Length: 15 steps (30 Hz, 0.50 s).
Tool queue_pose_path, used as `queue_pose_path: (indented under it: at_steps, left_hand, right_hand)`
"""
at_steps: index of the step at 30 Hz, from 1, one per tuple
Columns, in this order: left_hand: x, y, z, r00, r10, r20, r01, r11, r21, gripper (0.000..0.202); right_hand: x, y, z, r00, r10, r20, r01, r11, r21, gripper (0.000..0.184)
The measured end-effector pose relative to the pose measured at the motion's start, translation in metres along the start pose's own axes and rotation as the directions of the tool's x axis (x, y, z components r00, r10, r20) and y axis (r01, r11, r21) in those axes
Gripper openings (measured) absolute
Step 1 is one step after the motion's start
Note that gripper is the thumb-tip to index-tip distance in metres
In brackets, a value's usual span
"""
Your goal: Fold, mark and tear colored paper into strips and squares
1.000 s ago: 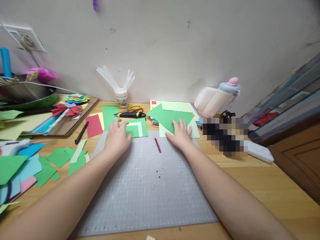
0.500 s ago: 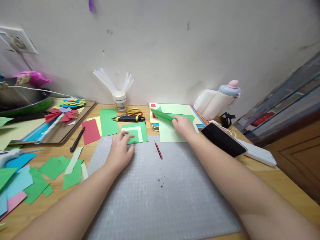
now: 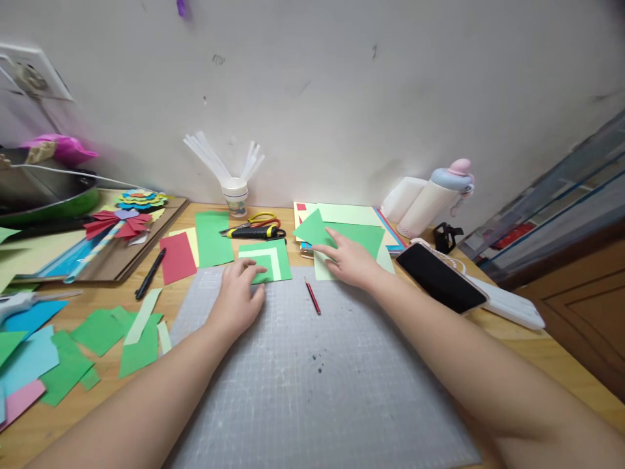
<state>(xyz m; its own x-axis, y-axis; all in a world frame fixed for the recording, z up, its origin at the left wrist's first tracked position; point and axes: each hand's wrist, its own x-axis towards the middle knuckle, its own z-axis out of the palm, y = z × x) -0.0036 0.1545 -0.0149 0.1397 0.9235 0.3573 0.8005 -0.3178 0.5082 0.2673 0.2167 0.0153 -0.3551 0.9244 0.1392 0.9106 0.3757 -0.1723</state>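
My left hand [image 3: 239, 292] rests at the far left part of the grey cutting mat [image 3: 312, 391], fingers apart, beside a green paper piece with a pale L-shaped strip [image 3: 274, 256]. My right hand [image 3: 347, 259] has its fingers spread over green paper [image 3: 361, 236] on the paper stack at the back. An angular green piece [image 3: 311, 226] lies just beyond its fingertips. Under that hand a pale green sheet [image 3: 322, 269] overlaps the mat's far edge. Between my hands a dark red pencil [image 3: 312, 296] lies on the mat.
Scissors [image 3: 261, 219] and a yellow-black cutter [image 3: 254, 232] lie near a cup of white strips [image 3: 235, 195]. Left are a black pen [image 3: 150, 273], green scraps [image 3: 100, 332] and a paper flower [image 3: 122, 225]. A phone [image 3: 442, 277] and bottle [image 3: 434, 198] stand right.
My right hand has let go of the raised green paper, which now lies on the stack, and its fingers have spread. My left hand has barely moved.
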Motion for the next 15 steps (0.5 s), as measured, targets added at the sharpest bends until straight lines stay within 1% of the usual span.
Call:
queue_pose_path:
  at_steps: [1, 4, 5, 7, 8, 9, 11, 13, 15]
  left_hand:
    - [0.0, 0.0, 0.0, 1.0, 0.002, 0.0, -0.002, 1.0, -0.001, 0.026]
    - [0.0, -0.001, 0.001, 1.0, 0.007, 0.001, -0.007, 1.0, -0.002, 0.026]
    - [0.0, -0.001, 0.001, 1.0, 0.009, 0.002, -0.009, 1.0, -0.002, 0.026]
    - [-0.001, -0.001, 0.001, 1.0, 0.012, 0.004, -0.012, 1.0, 0.0, 0.025]
    - [-0.001, -0.001, 0.001, 1.0, 0.013, 0.006, -0.013, 1.0, 0.002, 0.025]
    - [-0.001, 0.0, 0.001, 1.0, 0.013, 0.008, -0.013, 1.0, 0.004, 0.025]
    - [-0.002, 0.0, 0.001, 1.0, 0.011, 0.01, -0.011, 1.0, 0.008, 0.025]
    - [-0.002, 0.0, 0.0, 1.0, 0.01, 0.013, -0.01, 1.0, 0.012, 0.025]
    - [-0.002, -0.001, 0.0, 1.0, 0.011, 0.016, -0.011, 1.0, 0.014, 0.026]
  right_hand:
    - [0.002, -0.006, 0.002, 0.999, 0.041, 0.002, -0.041, 0.999, -0.014, 0.05]
    - [0.012, -0.027, 0.009, 0.978, 0.206, -0.017, -0.206, 0.977, -0.055, 0.079]
    - [0.017, -0.033, 0.011, 0.968, 0.251, -0.011, -0.251, 0.966, -0.069, 0.085]
    - [0.027, -0.042, 0.015, 0.943, 0.332, 0.017, -0.329, 0.94, -0.096, 0.09]
    - [0.032, -0.045, 0.016, 0.928, 0.37, 0.034, -0.365, 0.925, -0.106, 0.088]
    - [0.036, -0.046, 0.015, 0.914, 0.404, 0.05, -0.396, 0.911, -0.114, 0.081]
    - [0.045, -0.043, 0.01, 0.891, 0.448, 0.077, -0.439, 0.891, -0.113, 0.059]
    - [0.052, -0.033, -0.003, 0.883, 0.46, 0.094, -0.452, 0.887, -0.091, 0.038]
    - [0.056, -0.018, -0.02, 0.881, 0.465, 0.086, -0.461, 0.885, -0.061, 0.033]
